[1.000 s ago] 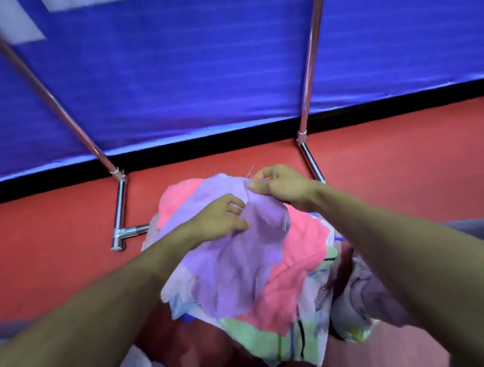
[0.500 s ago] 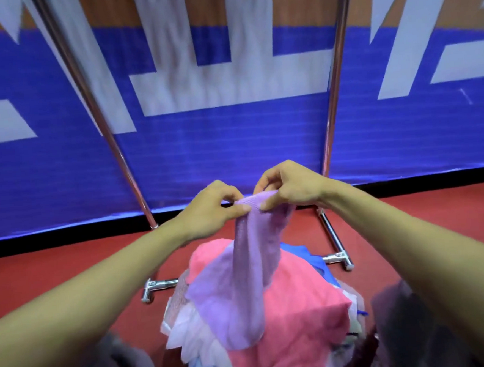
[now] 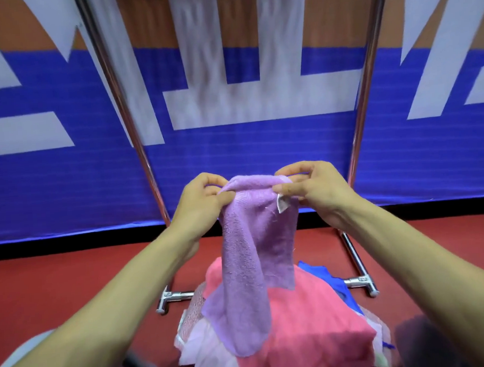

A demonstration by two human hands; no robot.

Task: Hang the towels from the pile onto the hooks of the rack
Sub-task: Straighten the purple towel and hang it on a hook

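A lilac towel (image 3: pixel 251 257) hangs from both my hands above the pile. My left hand (image 3: pixel 200 202) pinches its top edge on the left. On the right, my right hand (image 3: pixel 312 188) pinches the same edge, beside a small white label. Beneath lies the pile of towels (image 3: pixel 307 322), a pink one on top, with blue, white and patterned ones under it. The rack's two metal poles (image 3: pixel 121 105) rise at the left and right, and its feet rest on the floor. No hooks are in view.
A blue, white and orange banner (image 3: pixel 261 142) stands right behind the rack. The floor (image 3: pixel 56 288) is red. The rack's foot joints (image 3: pixel 168 298) sit on either side of the pile. Grey blurred shapes lie at the bottom corners.
Both hands have lifted the lilac towel off the pile and moved apart along its top edge, spreading it. The view has tilted upward, showing more of the banner and poles.
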